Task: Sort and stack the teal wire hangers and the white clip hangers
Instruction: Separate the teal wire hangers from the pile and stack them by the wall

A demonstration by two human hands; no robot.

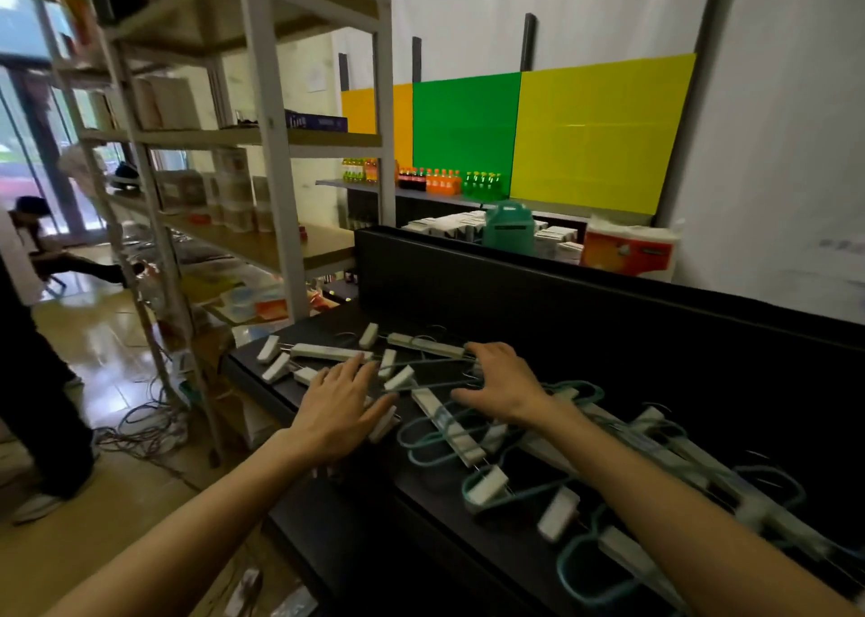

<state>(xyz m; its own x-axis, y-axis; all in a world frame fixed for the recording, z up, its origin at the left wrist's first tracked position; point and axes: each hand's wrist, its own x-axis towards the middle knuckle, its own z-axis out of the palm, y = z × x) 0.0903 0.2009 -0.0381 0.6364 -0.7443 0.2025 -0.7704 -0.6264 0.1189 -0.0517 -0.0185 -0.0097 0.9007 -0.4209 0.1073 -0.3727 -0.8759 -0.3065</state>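
Both hands are out over a black bench (327, 518) covered in a jumble of hangers. The left hand (339, 406) lies flat with its fingers (348, 369) straight and spread, pressing down on a few white clip hangers (327, 352) at the far left end of the bench. The right hand (503, 385) is just beside it, fingers bent a bit and splayed, resting on a tangle of teal hangers (435, 434) and white bars; can't tell if it's actually pinching a wire or just touching. More teal and white ones are mixed together along the bench to the right, under the right forearm. A metal shelf rack (269, 115) stands to the left, and drink bottles (435, 179) sit on a far ledge below coloured panels (585, 129).
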